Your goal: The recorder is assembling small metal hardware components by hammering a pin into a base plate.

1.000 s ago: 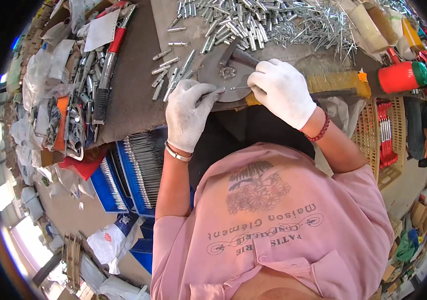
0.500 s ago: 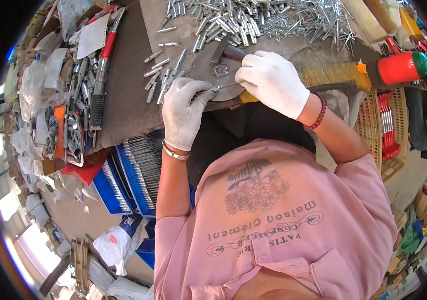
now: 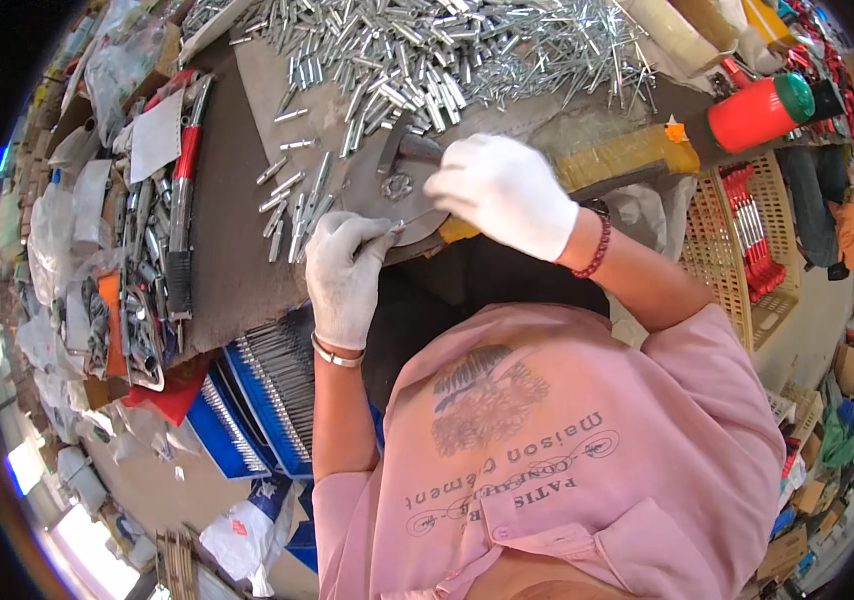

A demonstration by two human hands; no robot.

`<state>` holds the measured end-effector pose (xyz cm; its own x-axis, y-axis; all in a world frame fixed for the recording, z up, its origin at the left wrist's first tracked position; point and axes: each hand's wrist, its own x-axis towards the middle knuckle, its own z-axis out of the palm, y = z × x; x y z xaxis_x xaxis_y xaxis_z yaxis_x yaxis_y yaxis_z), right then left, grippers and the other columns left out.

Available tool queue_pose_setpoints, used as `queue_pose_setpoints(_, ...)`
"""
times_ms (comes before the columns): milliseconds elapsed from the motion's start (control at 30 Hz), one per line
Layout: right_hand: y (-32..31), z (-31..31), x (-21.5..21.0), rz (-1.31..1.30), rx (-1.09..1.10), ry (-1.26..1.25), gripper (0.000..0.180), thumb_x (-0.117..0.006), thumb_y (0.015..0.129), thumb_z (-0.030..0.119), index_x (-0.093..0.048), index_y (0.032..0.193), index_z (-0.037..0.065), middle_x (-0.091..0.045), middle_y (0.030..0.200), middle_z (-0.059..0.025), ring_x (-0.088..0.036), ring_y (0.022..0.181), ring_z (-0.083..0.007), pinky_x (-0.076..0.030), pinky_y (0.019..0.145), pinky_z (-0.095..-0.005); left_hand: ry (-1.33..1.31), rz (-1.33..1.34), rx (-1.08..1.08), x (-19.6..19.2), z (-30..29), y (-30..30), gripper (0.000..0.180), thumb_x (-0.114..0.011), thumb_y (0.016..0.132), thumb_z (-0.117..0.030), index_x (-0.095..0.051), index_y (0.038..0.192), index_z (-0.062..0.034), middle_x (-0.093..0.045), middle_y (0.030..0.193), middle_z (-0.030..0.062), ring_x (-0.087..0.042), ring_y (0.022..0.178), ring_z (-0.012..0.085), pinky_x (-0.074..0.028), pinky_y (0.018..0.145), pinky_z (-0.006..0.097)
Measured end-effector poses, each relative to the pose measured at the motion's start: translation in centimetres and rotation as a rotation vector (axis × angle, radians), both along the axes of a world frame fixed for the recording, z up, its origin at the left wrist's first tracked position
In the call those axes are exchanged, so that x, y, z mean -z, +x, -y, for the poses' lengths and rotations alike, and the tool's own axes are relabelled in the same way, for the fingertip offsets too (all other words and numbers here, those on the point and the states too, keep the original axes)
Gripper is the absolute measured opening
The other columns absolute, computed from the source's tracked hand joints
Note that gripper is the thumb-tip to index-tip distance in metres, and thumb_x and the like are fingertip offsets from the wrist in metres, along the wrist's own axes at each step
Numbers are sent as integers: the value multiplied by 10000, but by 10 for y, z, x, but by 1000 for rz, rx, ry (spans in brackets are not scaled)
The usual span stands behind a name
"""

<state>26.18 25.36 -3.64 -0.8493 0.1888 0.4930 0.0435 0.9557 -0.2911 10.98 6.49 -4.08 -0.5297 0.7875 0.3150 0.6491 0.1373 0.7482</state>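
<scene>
In a white glove, my left hand [image 3: 340, 280] pinches a small silvery metal piece [image 3: 398, 227] between thumb and fingertips, at the near edge of a round grey metal plate [image 3: 357, 185]. My right hand [image 3: 512, 195], gloved too, hovers over the plate's right side with its fingers bent. Its fingertips are blurred, and whether anything is between them cannot be seen. Just beyond its fingers lies a hammer [image 3: 393, 142], its handle partly hidden by the hand. Several short metal tubes [image 3: 292, 190] lie beside the plate on the left.
A heap of metal tubes [image 3: 377, 60] and a pile of thin pins [image 3: 567, 65] cover the far bench. To the right are a red and green cylinder [image 3: 752, 112] and a yellow plastic crate [image 3: 712, 240]. Blue bins of metal parts [image 3: 272, 390] stand at the lower left.
The whole view has shifted, with the bench now lower and further left. My right hand has drawn away from the small piece, toward the hammer. My left hand keeps its pinch.
</scene>
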Motion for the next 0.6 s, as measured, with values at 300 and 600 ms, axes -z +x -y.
queue_pose_setpoints(300, 14, -100, 6, 164, 343, -25, 65, -714, 902, 152, -749, 955, 139, -657, 914, -61, -683, 903, -298, -566, 784, -400, 29, -3, 22, -9, -8, -5, 138, -819, 772, 13, -739, 871, -40, -665, 874, 125, -664, 828, 314, -524, 738, 392)
queue_pose_setpoints(600, 18, -95, 7, 209, 247, -172, 16, -676, 902, 142, -682, 902, 128, -631, 942, -89, -661, 973, -315, -552, 839, -437, 11, -76, 38, -5, 5, 1, 117, -828, 768, -44, -759, 856, -76, -670, 871, 121, -676, 843, 329, -534, 744, 428)
